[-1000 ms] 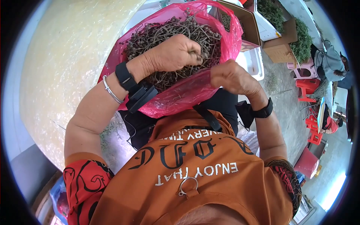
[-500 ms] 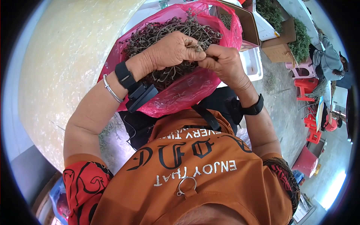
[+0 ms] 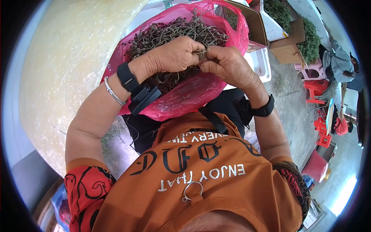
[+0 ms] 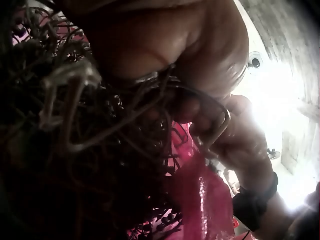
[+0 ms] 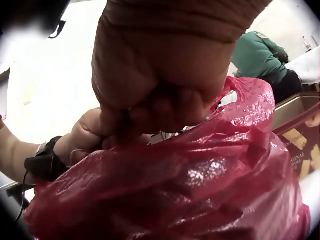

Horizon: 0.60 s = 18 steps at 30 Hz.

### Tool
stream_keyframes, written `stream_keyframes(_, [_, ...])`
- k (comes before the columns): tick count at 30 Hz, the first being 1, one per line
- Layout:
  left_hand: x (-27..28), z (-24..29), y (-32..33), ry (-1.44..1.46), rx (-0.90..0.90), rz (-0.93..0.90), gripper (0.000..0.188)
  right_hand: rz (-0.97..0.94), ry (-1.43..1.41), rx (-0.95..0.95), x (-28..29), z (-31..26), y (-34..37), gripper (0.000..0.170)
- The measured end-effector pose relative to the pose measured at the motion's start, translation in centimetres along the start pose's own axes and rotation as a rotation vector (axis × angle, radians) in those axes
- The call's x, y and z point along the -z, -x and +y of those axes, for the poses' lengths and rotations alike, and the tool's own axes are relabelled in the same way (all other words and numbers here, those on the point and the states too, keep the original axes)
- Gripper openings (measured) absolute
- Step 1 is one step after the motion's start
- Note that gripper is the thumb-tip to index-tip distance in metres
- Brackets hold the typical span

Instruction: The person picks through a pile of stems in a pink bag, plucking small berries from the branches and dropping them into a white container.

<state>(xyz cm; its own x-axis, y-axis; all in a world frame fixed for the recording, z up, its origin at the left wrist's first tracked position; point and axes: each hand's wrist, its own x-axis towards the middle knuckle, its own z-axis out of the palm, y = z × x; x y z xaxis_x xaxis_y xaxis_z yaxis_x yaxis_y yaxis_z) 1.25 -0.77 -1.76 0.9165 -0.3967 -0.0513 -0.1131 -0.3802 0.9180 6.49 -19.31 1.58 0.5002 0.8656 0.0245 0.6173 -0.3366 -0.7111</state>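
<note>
A pink plastic bag (image 3: 185, 96), its mouth spread wide, holds a tangled heap of thin grey-brown dried stems (image 3: 162, 34) with small round dark heads. Over the heap my left hand (image 3: 174, 54) grips a few of these stems; in the left wrist view, bent stems (image 4: 115, 125) stick out below its curled fingers. My right hand (image 3: 232, 67) meets it fingertip to fingertip, thumb and forefinger pinching at the same stems. Seen from the right wrist, the bag's near wall (image 5: 200, 180) hides part of the fingertips of both hands.
A large pale, shiny-topped table (image 3: 69, 77) is at my left. Beyond the bag stands a cardboard box (image 3: 255, 23) of small round pieces, near a white tray (image 3: 261, 63). Green plants fill another carton (image 3: 288, 50). Red stools (image 3: 315, 91) and other people (image 3: 340, 63) are farther right.
My right hand has come up and left from the bag's edge to meet the left hand at the stems. Since then both hands have shifted only slightly, staying together.
</note>
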Motion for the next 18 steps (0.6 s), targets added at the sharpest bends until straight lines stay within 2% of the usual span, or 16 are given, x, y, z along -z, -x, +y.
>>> stream_keyframes(3, [0.0, 0.2, 0.1, 0.062, 0.039, -0.066, 0.014, -0.141, -0.095, 0.044, 0.3, 1.0, 0.0, 0.012])
stream_keyframes(8, [-0.2, 1.2, 0.4, 0.073, 0.070, -0.086, 0.015, -0.114, -0.136, 0.130, 0.1, 1.3, 0.2, 0.010])
stream_keyframes(11, [-0.5, 1.9, 0.5, 0.008, 0.147, -0.085, 0.016, 0.003, 0.251, 0.362, -0.6, 1.4, 0.2, 0.012])
stream_keyframes(16, [-1.1, 1.5, 0.3, -0.087, 0.137, -0.035, 0.015, 0.035, 0.420, 0.281, -0.9, 1.4, 0.4, 0.008])
stream_keyframes(18, [-1.1, 1.4, 0.5, 0.204, 0.109, -0.008, 0.015, 0.124, 0.455, 0.265, -1.0, 3.5, 1.2, 0.010])
